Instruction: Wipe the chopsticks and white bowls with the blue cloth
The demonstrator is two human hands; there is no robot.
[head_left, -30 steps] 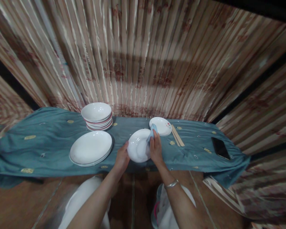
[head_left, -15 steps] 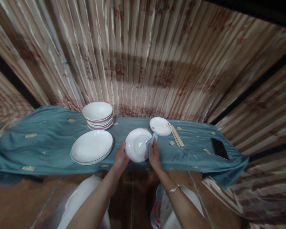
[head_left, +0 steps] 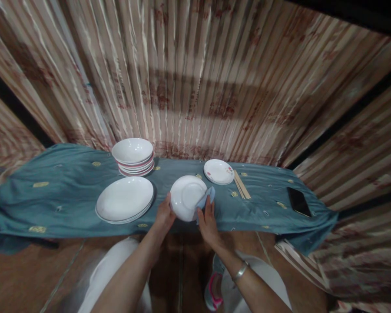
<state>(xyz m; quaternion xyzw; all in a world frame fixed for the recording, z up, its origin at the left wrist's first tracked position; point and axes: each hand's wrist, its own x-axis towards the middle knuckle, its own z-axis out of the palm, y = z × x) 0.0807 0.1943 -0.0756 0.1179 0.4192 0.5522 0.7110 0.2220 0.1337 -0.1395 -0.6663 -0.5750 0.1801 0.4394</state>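
A round white plate (head_left: 182,200) is held over the front part of the table, with a ring showing around its middle. My left hand (head_left: 165,214) grips its left edge, thumb at the rim. My right hand (head_left: 207,222) presses a light blue cloth (head_left: 209,194) against the plate's right side, and its fingers partly cover the cloth. Left of the plate lie large oval plates (head_left: 125,198) in a low stack. Behind these stands a stack of white bowls (head_left: 132,151) with red bands.
Small flower-patterned plates (head_left: 217,171) sit at the back right, beside wooden chopsticks (head_left: 242,186). A black phone (head_left: 299,201) lies near the right end. A teal cloth (head_left: 68,191) covers the narrow table, and a pleated curtain (head_left: 182,78) hangs close behind.
My right hand has slid slightly down and left along the plate with the cloth, its fingers now flatter. The plate has tilted a little; my left hand keeps its hold.
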